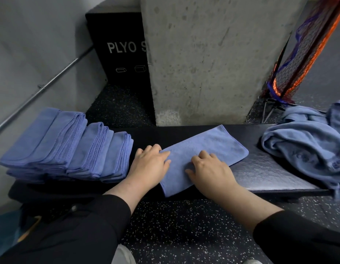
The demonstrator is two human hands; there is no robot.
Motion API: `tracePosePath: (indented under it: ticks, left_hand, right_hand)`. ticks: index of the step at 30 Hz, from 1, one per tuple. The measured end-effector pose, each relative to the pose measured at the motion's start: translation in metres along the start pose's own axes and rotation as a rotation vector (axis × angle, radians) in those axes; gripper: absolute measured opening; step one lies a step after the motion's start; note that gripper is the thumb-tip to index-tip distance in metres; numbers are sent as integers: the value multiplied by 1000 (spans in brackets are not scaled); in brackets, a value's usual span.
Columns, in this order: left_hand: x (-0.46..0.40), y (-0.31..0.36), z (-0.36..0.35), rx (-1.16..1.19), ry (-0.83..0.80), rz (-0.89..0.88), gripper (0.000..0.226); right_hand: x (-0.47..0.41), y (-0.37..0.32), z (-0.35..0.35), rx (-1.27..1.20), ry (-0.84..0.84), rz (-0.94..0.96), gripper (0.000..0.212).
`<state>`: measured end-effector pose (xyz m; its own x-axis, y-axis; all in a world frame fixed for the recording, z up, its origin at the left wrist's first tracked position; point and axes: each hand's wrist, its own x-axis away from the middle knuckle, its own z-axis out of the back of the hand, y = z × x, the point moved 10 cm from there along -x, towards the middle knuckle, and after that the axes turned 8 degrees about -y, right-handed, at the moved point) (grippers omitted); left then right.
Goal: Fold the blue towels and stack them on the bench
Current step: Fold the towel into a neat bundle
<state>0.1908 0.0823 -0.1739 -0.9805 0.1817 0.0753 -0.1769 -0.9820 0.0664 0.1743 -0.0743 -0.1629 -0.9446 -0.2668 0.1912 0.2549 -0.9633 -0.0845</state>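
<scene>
Fingers (161, 155) of our left hand (148, 166) lie straight and relaxed, pressing flat on the left end of a folded blue towel (203, 155); those of our right hand (209, 168) are lightly bent and rest on the towel's near middle, grasping nothing. We see the towel lying slantwise across the middle of the counter (264, 174), its near corner hanging just over the front edge and its far end reaching toward the back edge. At the counter's left end we note a stack of folded towels (70, 147), fanned in overlapping layers, just beside our left hand but apart from it. At the right end we see a heap of unfolded towels (308, 147), crumpled, spilling past the right edge. Behind the counter stands a concrete pillar (213, 60); to its left a black box (119, 50) lettered "PLYO", and to its right an orange and blue net (302, 54). Speckled floor (184, 231) lies before the front edge.
</scene>
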Motion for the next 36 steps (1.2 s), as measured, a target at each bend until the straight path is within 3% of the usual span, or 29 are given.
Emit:
tracePosePath:
  ticks: [5,9,14,19,21,24,28,30,32,34,36]
  left_hand:
    - [14,4,1,88,-31,-91,35]
    - [32,16,-2,149,-101,-233,35]
    - [40,12,2,155,-69,-291,38]
    - [44,15,5,159,-61,-329,31]
    - [47,22,8,154,-38,-361,30]
    - [50,34,4,127,-89,-399,45]
    - [47,41,-2,95,-148,-380,67]
    - [44,38,-2,123,-133,-358,61]
    - [41,36,4,216,-106,-348,40]
    - [40,33,14,378,-102,-308,22]
    - [41,29,20,590,-150,-220,19]
  right_hand:
    - [-15,21,2,68,78,46,32]
    - [-24,47,-5,-55,44,101,34]
    - [11,31,11,-136,228,391,19]
    - [44,21,-17,-96,20,570,58]
    - [47,27,-22,-75,1,554,56]
    - [48,32,-16,-110,82,503,34]
    - [43,40,-2,-339,75,331,18]
    - [42,45,4,-456,9,254,11]
    - [42,53,8,-540,-16,205,13]
    - [42,65,14,-665,9,163,15]
    - [45,73,22,-797,43,144,19]
